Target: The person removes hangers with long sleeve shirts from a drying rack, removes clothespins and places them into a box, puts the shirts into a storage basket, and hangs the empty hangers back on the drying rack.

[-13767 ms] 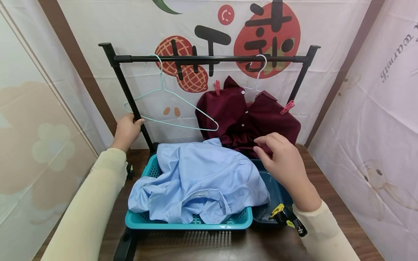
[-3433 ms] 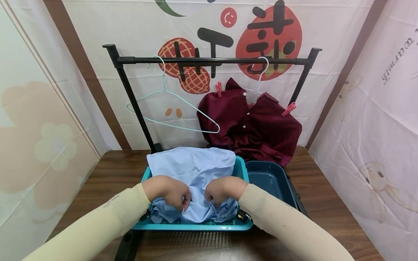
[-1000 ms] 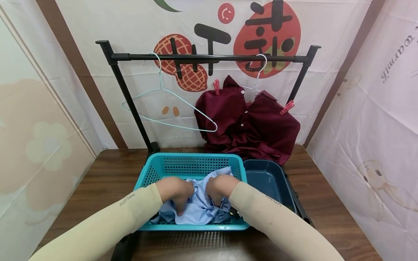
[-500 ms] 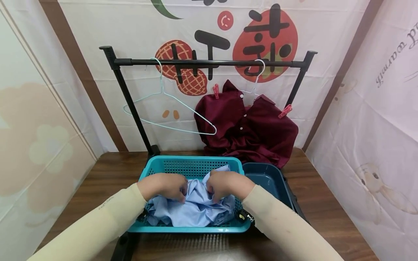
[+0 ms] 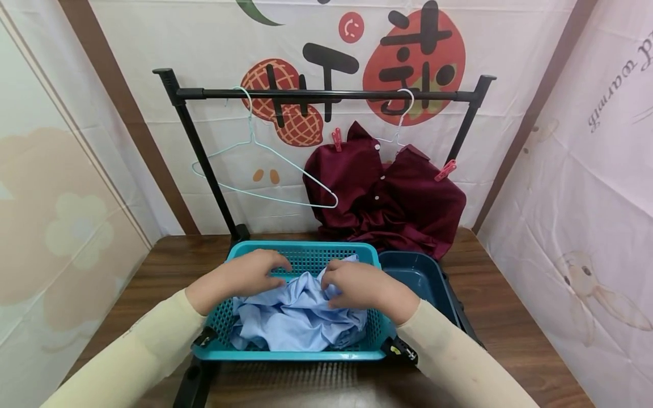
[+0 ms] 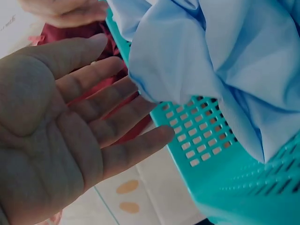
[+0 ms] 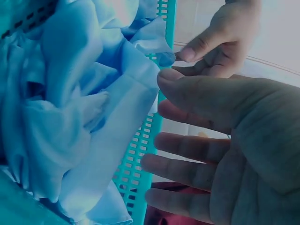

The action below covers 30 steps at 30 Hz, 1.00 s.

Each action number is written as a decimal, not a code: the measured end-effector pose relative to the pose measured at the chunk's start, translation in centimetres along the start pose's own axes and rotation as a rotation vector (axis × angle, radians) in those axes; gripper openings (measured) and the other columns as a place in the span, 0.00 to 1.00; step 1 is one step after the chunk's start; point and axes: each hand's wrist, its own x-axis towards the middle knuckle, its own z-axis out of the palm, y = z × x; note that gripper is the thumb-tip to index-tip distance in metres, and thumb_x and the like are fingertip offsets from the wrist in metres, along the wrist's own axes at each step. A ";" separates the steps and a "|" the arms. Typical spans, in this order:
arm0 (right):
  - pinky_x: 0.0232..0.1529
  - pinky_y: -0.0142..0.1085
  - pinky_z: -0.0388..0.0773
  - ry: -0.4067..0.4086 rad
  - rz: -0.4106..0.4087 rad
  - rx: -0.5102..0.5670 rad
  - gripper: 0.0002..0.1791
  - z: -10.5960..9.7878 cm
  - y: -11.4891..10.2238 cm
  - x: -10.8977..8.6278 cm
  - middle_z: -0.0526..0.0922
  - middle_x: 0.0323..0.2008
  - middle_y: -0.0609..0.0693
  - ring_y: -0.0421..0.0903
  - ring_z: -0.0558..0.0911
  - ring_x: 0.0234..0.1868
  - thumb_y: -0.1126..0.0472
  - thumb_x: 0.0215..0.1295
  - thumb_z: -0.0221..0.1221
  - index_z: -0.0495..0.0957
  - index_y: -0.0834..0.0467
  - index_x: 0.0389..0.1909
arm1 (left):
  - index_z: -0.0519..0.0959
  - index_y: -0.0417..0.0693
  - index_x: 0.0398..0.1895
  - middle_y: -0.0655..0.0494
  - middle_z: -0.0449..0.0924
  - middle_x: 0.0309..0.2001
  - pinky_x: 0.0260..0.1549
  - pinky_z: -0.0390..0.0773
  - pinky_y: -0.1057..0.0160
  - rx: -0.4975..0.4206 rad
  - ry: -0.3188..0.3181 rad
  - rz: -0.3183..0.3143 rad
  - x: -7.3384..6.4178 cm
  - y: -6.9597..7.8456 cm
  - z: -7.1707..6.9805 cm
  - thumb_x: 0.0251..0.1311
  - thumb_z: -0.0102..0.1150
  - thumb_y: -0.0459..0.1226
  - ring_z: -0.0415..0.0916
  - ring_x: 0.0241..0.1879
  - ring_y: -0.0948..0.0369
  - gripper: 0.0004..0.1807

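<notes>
A light-blue shirt (image 5: 301,323) lies bunched inside the turquoise basket (image 5: 285,356). My left hand (image 5: 250,275) hovers over the basket's left side, fingers spread and holding nothing; the left wrist view shows the bare palm (image 6: 51,126) beside the cloth. Over the right part of the shirt is my right hand (image 5: 364,286), its fingers loosely bent. In the right wrist view that hand's fingers (image 7: 183,171) are extended with no cloth between them. Whether the right fingertips touch the shirt cannot be told.
Behind the basket stands a black rack (image 5: 326,94). From its bar hang a bare mint hanger (image 5: 285,201) and a maroon shirt (image 5: 408,198) with red clothespins (image 5: 446,170). A dark-blue tray (image 5: 415,277) sits right of the basket on the wooden table (image 5: 168,272).
The blue shirt, earlier spread over the basket's rim, is now gathered down inside it. In the last second both hands have let go of the cloth, risen and moved apart.
</notes>
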 end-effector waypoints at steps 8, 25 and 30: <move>0.51 0.38 0.81 0.034 0.012 0.021 0.18 0.0 0.2 -1.0 0.81 0.55 0.45 0.38 0.81 0.46 0.50 0.66 0.69 0.84 0.49 0.54 | 0.81 0.45 0.60 0.48 0.82 0.58 0.55 0.80 0.45 -0.072 0.141 -0.037 -1.1 -0.7 -1.7 0.71 0.62 0.40 0.80 0.56 0.47 0.17; 0.49 0.37 0.81 0.092 0.012 0.057 0.15 -0.7 0.8 -2.4 0.82 0.54 0.45 0.40 0.81 0.48 0.50 0.69 0.66 0.85 0.50 0.53 | 0.82 0.44 0.55 0.45 0.84 0.53 0.54 0.79 0.41 -0.176 0.382 -0.217 -1.8 -2.2 -3.4 0.73 0.59 0.40 0.80 0.55 0.46 0.14; 0.49 0.37 0.81 0.097 0.012 0.086 0.16 -0.8 1.1 -3.1 0.82 0.53 0.43 0.41 0.82 0.50 0.51 0.70 0.66 0.84 0.50 0.54 | 0.80 0.44 0.55 0.44 0.84 0.51 0.49 0.81 0.44 -0.212 0.431 -0.303 -2.3 -3.4 -4.2 0.74 0.57 0.44 0.81 0.51 0.47 0.16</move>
